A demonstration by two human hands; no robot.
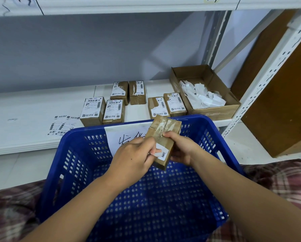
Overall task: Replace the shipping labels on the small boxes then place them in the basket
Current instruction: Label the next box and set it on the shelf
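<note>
Blue plastic basket (80,165) sits nearest, on a plaid lap (12,206). Above it the right hand (181,149) grips a small brown box (165,126), and the left hand (134,154) pinches its torn label remnant (162,152). Beyond, on the shelf (24,119), six labelled boxes (115,110) stand at twelve o'clock, a label sheet (62,125) lies at ten and a scrap-filled carton (216,111) sits at two.

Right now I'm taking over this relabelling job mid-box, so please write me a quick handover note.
Left hand pinches the last white label scrap on the small brown taped cardboard box; right hand grips that box above the blue perforated plastic basket.
Done: old label mostly peeled; torn paper scraps lie in the open cardboard tray. Basket shows no boxes yet.
Left: finish peeling, apply a fresh label from the loose sheets on the white shelf, basket it; six labelled small boxes wait there.
</note>
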